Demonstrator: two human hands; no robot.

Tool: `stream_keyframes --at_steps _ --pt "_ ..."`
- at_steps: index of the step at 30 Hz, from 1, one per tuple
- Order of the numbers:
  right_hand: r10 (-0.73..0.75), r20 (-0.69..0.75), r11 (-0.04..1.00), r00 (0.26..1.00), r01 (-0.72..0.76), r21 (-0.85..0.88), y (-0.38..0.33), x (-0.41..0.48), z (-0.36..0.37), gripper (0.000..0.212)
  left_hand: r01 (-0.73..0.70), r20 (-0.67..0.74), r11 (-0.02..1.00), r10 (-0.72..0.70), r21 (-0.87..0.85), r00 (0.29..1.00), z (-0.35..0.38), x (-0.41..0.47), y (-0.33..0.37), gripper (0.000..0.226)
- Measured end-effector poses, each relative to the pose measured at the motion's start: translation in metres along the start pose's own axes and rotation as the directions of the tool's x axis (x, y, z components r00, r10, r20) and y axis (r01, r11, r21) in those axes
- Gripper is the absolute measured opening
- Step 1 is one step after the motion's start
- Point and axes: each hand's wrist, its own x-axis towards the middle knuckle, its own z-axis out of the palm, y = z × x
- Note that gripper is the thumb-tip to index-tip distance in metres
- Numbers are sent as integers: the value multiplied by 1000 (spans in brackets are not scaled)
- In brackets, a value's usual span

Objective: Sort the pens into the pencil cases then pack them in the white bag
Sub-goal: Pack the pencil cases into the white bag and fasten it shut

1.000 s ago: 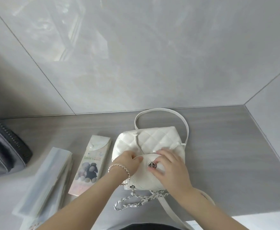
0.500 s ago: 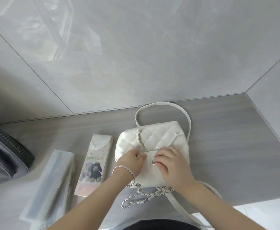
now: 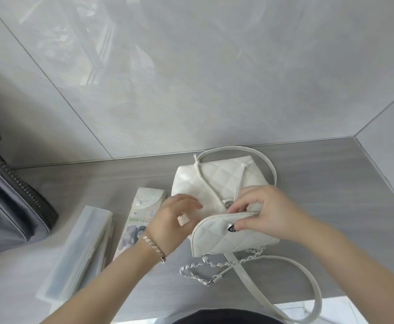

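Head view: white bag (image 3: 214,183) on table (image 3: 331,195), flap (image 3: 224,235) raised, its edge pinched by right hand (image 3: 268,213). Blurred left hand (image 3: 175,218), fingers bent at bag's mouth; grip cannot be told. To its left lie a printed pencil case (image 3: 140,220) and a translucent pencil case (image 3: 79,251).

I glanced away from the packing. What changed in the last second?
The right hand pinched the flap and lifted it open, toward the person. The left hand came off the flap. The bag, printed case and clear case stayed put.
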Motion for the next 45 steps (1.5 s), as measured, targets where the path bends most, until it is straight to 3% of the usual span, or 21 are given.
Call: stream_keyframes --at_steps 3,6,8,11,12,14,16,18,20,24,28,29,32,34,36,38,42,45 --pt "-52 -77 999 996 51 -14 -15 1 -18 33 -162 96 927 137 338 986 -5 12 1 50" --pt "-69 -64 995 996 64 -80 -20 4 -25 31 -179 48 754 193 631 980 -5 32 15 35" --pt "-68 13 994 998 69 -82 -22 3 -26 29 -118 -8 739 165 663 986 -7 46 24 35" --pt "-9 281 996 960 34 -86 -22 -6 -20 20 62 -89 796 -10 602 996 -17 66 27 44" --pt "60 379 990 923 -6 -143 -22 -11 -16 14 100 -105 805 -47 585 993 -18 70 27 39" --pt "217 457 939 862 -57 -339 -19 -17 -10 27 117 -53 795 -106 596 993 -19 72 32 31" --pt "244 323 909 914 -100 -406 -15 -15 -10 32 81 22 767 -122 637 992 -14 68 38 28" --pt "149 -33 926 988 -152 -347 -14 -3 -15 28 45 48 767 -97 640 994 -7 59 36 25" --pt "103 -303 937 947 -195 -290 -14 12 -18 27 19 23 776 -44 631 999 -2 53 36 23" --pt "284 -309 708 908 -416 -571 -8 35 8 64 -45 -16 822 65 568 998 10 42 40 23" --pt "303 -399 725 865 -481 -494 4 38 25 58 -79 46 806 65 587 997 10 36 36 9" --pt "269 -433 732 860 -475 -489 5 35 27 52 -74 27 807 71 586 997 10 34 38 13" --pt "-22 -521 801 853 -297 -519 2 25 39 35 32 -7 837 -34 546 999 15 29 54 43" --pt "-85 -511 897 855 -158 -413 -7 24 40 27 72 -17 802 -77 593 997 22 29 54 36" --pt "2 -460 985 888 -81 -152 -16 29 30 20 4 -24 792 14 610 1000 26 27 57 24" --pt "55 -491 998 869 -64 -1 -20 40 16 23 -31 64 781 -12 624 998 22 27 53 29" --pt "30 -491 994 871 24 103 -34 56 -10 22 -52 39 794 35 606 999 15 31 40 38" --pt "-6 -524 971 852 131 203 -42 62 -21 20 -12 34 815 -9 580 999 15 29 37 6"
